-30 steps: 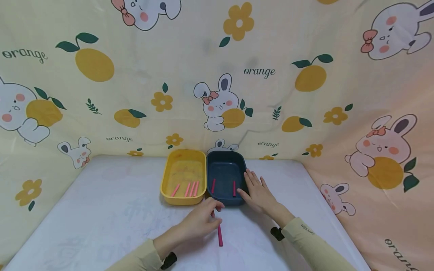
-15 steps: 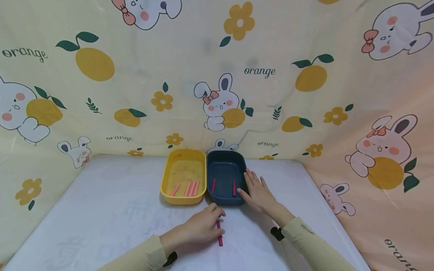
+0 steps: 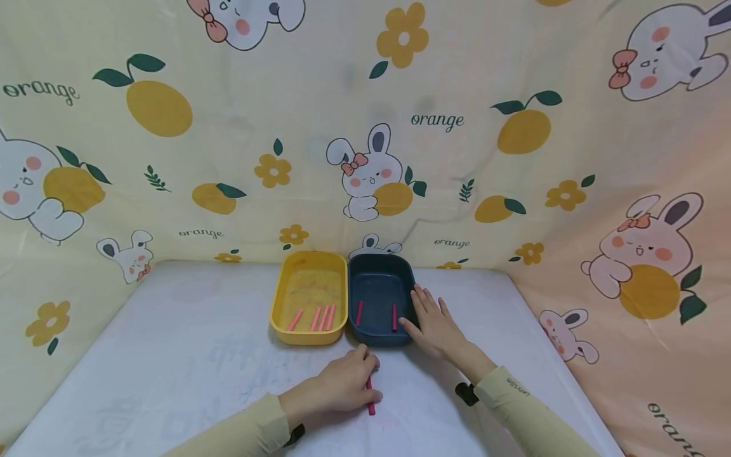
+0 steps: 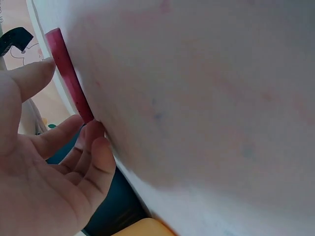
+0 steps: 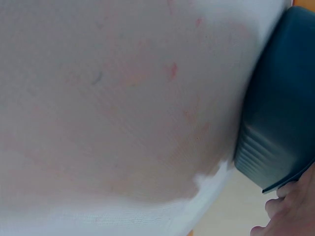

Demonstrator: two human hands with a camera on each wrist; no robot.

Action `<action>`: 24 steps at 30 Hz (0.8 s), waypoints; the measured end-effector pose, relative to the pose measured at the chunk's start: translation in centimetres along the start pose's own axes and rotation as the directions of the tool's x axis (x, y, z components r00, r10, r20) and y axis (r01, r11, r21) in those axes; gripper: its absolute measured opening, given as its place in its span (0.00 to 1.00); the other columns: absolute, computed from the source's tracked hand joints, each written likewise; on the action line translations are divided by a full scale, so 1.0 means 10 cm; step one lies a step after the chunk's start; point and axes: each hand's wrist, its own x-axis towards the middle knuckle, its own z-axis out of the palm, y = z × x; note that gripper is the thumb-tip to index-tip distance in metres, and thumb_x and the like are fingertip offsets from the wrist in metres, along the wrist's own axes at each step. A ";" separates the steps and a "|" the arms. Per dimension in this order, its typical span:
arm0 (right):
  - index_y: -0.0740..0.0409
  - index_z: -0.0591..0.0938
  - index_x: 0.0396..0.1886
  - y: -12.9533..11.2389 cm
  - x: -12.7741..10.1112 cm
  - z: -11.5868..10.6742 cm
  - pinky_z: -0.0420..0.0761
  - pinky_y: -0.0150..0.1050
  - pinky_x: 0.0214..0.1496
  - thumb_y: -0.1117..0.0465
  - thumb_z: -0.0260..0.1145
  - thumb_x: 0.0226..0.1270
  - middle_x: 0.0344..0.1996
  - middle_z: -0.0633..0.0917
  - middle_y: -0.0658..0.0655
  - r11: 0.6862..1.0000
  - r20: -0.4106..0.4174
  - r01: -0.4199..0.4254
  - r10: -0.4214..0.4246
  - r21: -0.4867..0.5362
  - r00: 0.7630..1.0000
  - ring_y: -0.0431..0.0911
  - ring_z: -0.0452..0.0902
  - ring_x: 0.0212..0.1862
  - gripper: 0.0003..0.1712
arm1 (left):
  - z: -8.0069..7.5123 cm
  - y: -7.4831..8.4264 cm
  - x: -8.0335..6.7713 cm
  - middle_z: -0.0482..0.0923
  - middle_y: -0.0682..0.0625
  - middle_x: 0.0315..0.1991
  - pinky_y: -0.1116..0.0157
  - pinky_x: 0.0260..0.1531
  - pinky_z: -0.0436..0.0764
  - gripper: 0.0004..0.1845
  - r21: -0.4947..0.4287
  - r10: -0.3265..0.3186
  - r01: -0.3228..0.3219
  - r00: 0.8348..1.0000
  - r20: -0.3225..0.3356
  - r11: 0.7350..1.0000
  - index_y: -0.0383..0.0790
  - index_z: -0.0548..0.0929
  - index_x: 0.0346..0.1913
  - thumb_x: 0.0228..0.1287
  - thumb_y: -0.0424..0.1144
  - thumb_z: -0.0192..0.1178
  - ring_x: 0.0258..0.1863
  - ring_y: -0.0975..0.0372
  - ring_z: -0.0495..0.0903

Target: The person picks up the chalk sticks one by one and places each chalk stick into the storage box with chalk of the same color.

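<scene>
A short red chalk-like stick (image 3: 369, 383) lies on the white table in front of two trays. My left hand (image 3: 342, 382) is over it, with the thumb at its near part and bent fingertips at its far end. In the left wrist view, the stick (image 4: 71, 76) shows bare between thumb and fingers. My right hand (image 3: 436, 330) rests with extended fingers along the right rim of the dark blue tray (image 3: 379, 260). Two red sticks (image 3: 394, 318) lie inside that tray. Its outer wall (image 5: 283, 108) fills the right of the right wrist view.
Against the blue tray's left side stands a yellow tray (image 3: 308, 339) holding several pink sticks (image 3: 315, 318). Both are near the table's back edge, below a printed cloth backdrop (image 3: 308, 95). Faint coloured smudges mark the white table cover (image 3: 171, 355).
My left hand has moved right and toward me, bringing its thumb and fingertips to the red stick. The right hand and both trays have stayed in place.
</scene>
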 end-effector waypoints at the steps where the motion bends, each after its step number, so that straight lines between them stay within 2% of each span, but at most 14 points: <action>1: 0.68 0.55 0.82 0.00 0.00 0.00 0.49 0.66 0.79 0.34 0.48 0.80 0.83 0.51 0.64 1.000 -0.001 0.000 0.000 0.001 1.000 0.61 0.47 0.83 0.50 | 0.00 0.01 0.00 0.69 0.55 0.43 0.67 0.33 0.74 0.26 0.003 -0.003 0.003 1.000 0.005 1.000 0.46 0.83 0.56 0.63 0.58 0.72 0.37 0.66 0.70; 13: 0.68 0.55 0.82 -0.01 0.01 0.01 0.49 0.66 0.79 0.36 0.51 0.80 0.83 0.52 0.64 1.000 -0.016 0.002 -0.002 0.018 1.000 0.61 0.48 0.82 0.48 | 0.01 0.04 -0.01 0.68 0.55 0.40 0.66 0.31 0.74 0.22 0.027 -0.010 0.010 1.000 -0.013 1.000 0.46 0.83 0.46 0.60 0.58 0.74 0.35 0.65 0.70; 19: 0.67 0.55 0.82 0.00 0.00 0.01 0.48 0.65 0.79 0.35 0.50 0.81 0.83 0.51 0.64 1.000 -0.011 0.002 -0.002 0.019 1.000 0.60 0.46 0.83 0.49 | 0.02 0.04 -0.01 0.67 0.55 0.37 0.66 0.30 0.73 0.23 -0.012 -0.059 0.059 0.998 -0.015 0.998 0.44 0.81 0.43 0.58 0.59 0.75 0.32 0.65 0.69; 24: 0.67 0.55 0.82 0.00 0.00 0.00 0.48 0.65 0.80 0.34 0.49 0.80 0.83 0.51 0.63 1.000 -0.008 0.000 0.000 0.020 1.000 0.60 0.46 0.83 0.49 | 0.01 0.04 -0.03 0.68 0.55 0.37 0.66 0.31 0.74 0.23 -0.050 -0.060 0.059 0.998 -0.021 0.997 0.44 0.82 0.43 0.58 0.57 0.76 0.31 0.65 0.70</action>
